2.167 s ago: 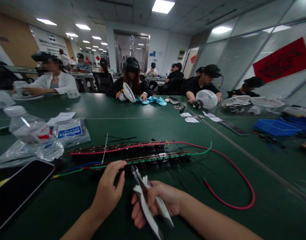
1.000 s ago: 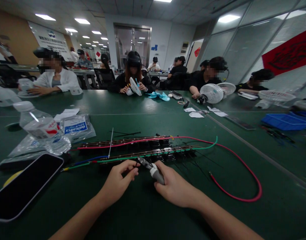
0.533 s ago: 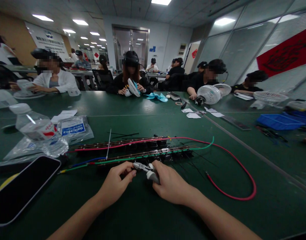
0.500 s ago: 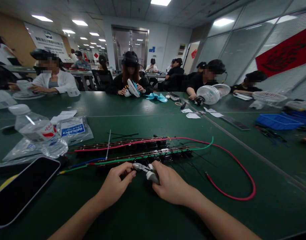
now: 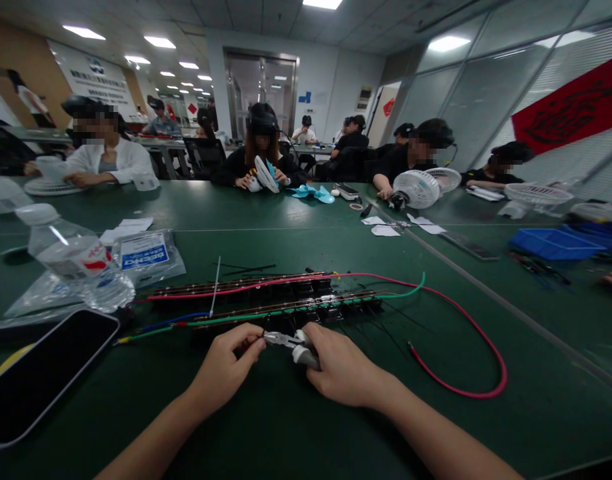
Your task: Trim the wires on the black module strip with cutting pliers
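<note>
My right hand [image 5: 339, 363] grips the white and grey handles of a pair of pliers [image 5: 286, 340], whose jaws point left. At the jaw tips my left hand [image 5: 231, 363] is pinched; whatever lies between its fingertips is too small to name. Just beyond both hands lie two long black strips, the nearer with a green wire [image 5: 286, 312] along it, the farther with a red wire [image 5: 479, 327] that loops to the right. A white cable tie [image 5: 216, 287] stands up from the nearer strip's left part. Thin black ties stick out near the strips.
At the left are a black phone [image 5: 51, 373], a plastic bottle [image 5: 73, 257] and a labelled plastic bag [image 5: 149, 257]. A blue tray [image 5: 556, 243] lies at the right. Across the table [image 5: 266, 230], people handle white fans [image 5: 417, 189].
Both hands and the pliers have shifted very slightly left in the view. The grips look the same. In the background, a person at the far left has moved right.
</note>
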Tool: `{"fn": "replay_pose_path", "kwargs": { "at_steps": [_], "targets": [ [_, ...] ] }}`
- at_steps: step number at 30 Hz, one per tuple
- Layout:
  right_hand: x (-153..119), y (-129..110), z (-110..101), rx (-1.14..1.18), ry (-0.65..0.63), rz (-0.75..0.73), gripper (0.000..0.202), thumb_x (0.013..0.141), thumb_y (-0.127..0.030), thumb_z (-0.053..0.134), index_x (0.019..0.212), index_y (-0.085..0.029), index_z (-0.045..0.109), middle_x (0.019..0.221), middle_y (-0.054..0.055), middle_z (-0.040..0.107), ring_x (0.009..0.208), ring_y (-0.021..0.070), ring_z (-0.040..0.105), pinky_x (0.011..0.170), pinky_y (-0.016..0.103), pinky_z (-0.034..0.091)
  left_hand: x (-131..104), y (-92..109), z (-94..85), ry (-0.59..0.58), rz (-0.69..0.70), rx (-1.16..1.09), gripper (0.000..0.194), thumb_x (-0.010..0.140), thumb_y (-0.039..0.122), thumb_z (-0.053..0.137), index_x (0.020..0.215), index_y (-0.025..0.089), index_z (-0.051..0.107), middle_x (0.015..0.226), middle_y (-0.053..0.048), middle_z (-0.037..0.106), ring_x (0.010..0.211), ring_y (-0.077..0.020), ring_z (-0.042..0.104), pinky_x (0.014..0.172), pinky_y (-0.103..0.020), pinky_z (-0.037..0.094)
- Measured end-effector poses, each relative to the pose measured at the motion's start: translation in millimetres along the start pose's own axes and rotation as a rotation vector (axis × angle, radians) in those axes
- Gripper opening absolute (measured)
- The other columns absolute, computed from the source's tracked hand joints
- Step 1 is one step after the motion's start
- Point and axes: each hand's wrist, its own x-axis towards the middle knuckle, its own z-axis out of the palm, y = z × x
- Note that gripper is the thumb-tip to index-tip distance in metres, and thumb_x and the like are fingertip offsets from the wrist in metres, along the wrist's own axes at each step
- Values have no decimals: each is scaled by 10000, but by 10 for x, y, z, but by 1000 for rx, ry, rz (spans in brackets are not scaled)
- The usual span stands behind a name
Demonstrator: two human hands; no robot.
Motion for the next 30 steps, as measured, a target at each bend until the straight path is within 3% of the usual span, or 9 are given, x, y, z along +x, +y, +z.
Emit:
{"fn": "replay_pose_path", "kwargs": {
  "at_steps": [30],
  "targets": [
    [22,-36,-32,-65,-18,-5,241,741,-187,541,968,-193,458,938,60,582,753,172,531,631,271,355,-27,-24,12,41,-38,-60,186,899,315,539,943,155,624,836,-41,660,685,-164,611,660,-294,483]
  ]
}}
